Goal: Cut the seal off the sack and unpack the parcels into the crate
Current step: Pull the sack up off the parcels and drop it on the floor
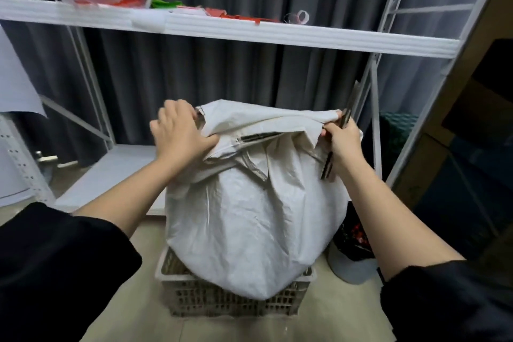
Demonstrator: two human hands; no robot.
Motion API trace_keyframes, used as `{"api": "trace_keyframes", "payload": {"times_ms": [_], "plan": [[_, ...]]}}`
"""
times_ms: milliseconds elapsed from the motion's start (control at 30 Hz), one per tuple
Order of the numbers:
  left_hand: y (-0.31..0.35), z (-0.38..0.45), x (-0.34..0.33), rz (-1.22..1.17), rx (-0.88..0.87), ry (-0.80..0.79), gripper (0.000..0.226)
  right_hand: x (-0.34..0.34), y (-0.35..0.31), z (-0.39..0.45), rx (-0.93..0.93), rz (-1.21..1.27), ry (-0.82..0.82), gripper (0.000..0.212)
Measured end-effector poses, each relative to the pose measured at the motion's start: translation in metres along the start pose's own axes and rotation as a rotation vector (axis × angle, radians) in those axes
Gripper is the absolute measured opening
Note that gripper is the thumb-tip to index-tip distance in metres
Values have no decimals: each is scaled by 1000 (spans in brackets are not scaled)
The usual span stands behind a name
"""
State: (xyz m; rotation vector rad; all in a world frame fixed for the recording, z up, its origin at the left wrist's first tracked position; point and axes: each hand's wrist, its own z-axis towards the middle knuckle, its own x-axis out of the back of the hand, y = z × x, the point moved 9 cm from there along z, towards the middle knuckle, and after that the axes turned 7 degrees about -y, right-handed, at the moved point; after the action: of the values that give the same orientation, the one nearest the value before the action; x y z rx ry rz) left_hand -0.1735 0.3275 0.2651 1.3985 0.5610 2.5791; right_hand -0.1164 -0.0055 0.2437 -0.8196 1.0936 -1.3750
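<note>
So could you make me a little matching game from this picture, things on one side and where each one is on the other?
Things:
1. sack
2. scissors
3. crate
4. left hand

Places:
A. on the floor, under the sack
B. in the right hand
C. standing in the crate
D. gripping the sack's top edge on the left

Pairs: 1-C, 2-B, 3-A, 4-D

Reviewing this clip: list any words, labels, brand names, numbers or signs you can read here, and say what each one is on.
None can be read.
white sack: a dark strip near its folded top, too blurred to tell whether it carries print.
Coloured bags on the shelf: red and green patches only, no letters legible.
crate, left hand, right hand: no markings visible.
</note>
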Motion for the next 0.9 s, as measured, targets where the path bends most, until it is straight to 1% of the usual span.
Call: {"api": "trace_keyframes", "payload": {"times_ms": [33,67,100,133,200,267,300,333,367,400,433,500,533,567,600,633,700,733,833,900], "plan": [[1,-2,0,85,-27,-1,78,-2,7,-4,-8,10,-29,30],[6,-3,-6,149,-99,-41,104,-5,13,-8,-21,32,-55,30],[10,-4,-16,199,-182,-110,122,-7,16,-12,-34,65,-79,30],[13,-5,-26,227,-257,-181,131,-9,19,-16,-48,99,-106,29],[20,-8,-40,248,-371,-260,133,-15,21,-22,-63,142,-193,22],[25,-18,-57,321,-401,-341,120,-22,24,-29,-77,98,-323,14],[24,-24,-69,334,-382,-409,106,-25,23,-36,-84,42,-382,11],[22,-29,-80,315,-345,-470,86,-26,21,-42,-85,-22,-426,8],[21,-32,-89,289,-304,-507,64,-26,17,-47,-73,-80,-447,8],[22,-34,-94,276,-275,-505,47,-23,11,-51,-47,-127,-433,12],[23,-34,-96,287,-264,-474,37,-18,2,-54,-1,-170,-395,14],[26,-31,-94,275,-261,-376,24,-3,-23,-59,176,-330,-276,19],[25,-28,-90,239,-253,-319,19,6,-32,-59,262,-464,-206,23],[23,-26,-85,195,-247,-263,14,16,-37,-59,305,-600,-138,29],[20,-24,-81,151,-243,-213,11,27,-33,-56,286,-694,-82,38],[17,-23,-77,115,-234,-171,9,37,-24,-54,218,-722,-49,49],[11,-24,-71,71,-205,-117,9,48,5,-51,48,-584,-47,75],[10,-26,-70,59,-195,-101,10,47,20,-52,-19,-485,-66,83],[10,-29,-71,46,-155,-94,10,18,57,-62,-184,-246,-207,87],[7,-25,-69,-21,-85,-88,9,-1,81,-72,-244,-193,-292,98]]}}
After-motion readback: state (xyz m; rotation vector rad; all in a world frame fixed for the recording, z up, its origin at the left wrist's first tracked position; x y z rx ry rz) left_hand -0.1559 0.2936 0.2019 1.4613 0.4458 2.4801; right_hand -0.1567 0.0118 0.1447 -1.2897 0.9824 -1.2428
